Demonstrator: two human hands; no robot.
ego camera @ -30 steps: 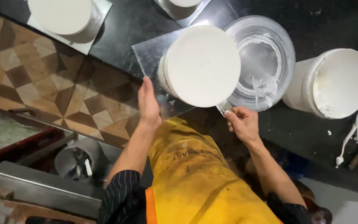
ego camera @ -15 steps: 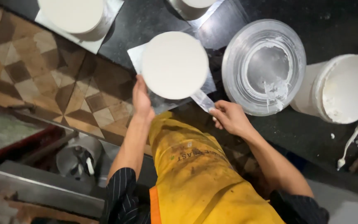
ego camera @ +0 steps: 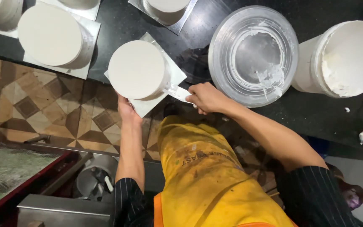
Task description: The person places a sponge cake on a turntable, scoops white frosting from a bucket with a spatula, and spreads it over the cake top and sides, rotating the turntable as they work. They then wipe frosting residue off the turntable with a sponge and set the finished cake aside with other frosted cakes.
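Note:
A round white iced cake (ego camera: 136, 69) stands on a square silver board (ego camera: 175, 72) that juts over the edge of the black counter (ego camera: 198, 25). My left hand (ego camera: 127, 112) grips the board's near corner from below. My right hand (ego camera: 206, 97) holds a cream-smeared metal scraper (ego camera: 177, 92) whose blade lies against the cake's right side.
A clear bowl (ego camera: 253, 54) smeared with white cream sits to the right, with a white bucket (ego camera: 343, 59) of cream beyond it. Other white cakes on silver boards (ego camera: 51, 35) stand along the counter's back and left. Patterned floor tiles lie below; I wear a yellow apron (ego camera: 206, 176).
The cake and board have been brought down from a tilted, lifted position onto the counter edge. My right hand moved the scraper up against the cake's side.

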